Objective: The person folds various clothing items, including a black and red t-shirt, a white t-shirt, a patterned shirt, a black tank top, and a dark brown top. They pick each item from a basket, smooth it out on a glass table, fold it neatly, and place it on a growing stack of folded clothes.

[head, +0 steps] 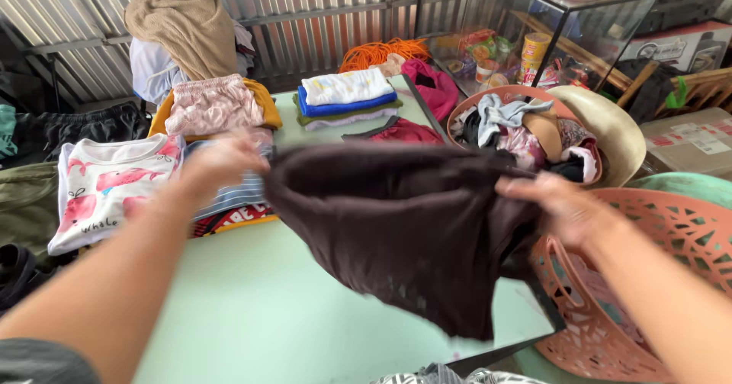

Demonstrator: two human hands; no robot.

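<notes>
Corrugated metal sheeting forms the back wall; in front of it I work at a pale green table (252,308) loaded with clothing.

Grip state: my left hand (221,163) is closed on the upper left edge of a dark brown garment (404,231); my right hand (560,205) is closed on its upper right edge. The garment hangs spread between both hands, above the near right part of the table, its lower hem clear of the surface. The image is blurred at the left hand, so finger detail is not readable.

Progress, as I judge it: several items already lie folded, namely a stack of white, blue and olive pieces (347,98), a pink patterned piece on a mustard one (213,106), and a white shirt with pink whale prints (107,186). The dark garment is not yet folded. More unfolded clothes fill a round pink tub (499,94) at the far right, and a salmon lattice laundry basket (648,277) stands just beside my right forearm.

Packages: a yellow cylindrical tin (535,47) and colourful packets sit inside a glass cabinet (534,18) at the upper right. A white printed box (679,44) lies beyond it, and a brown cardboard carton with a white label (690,140) sits below that.
</notes>
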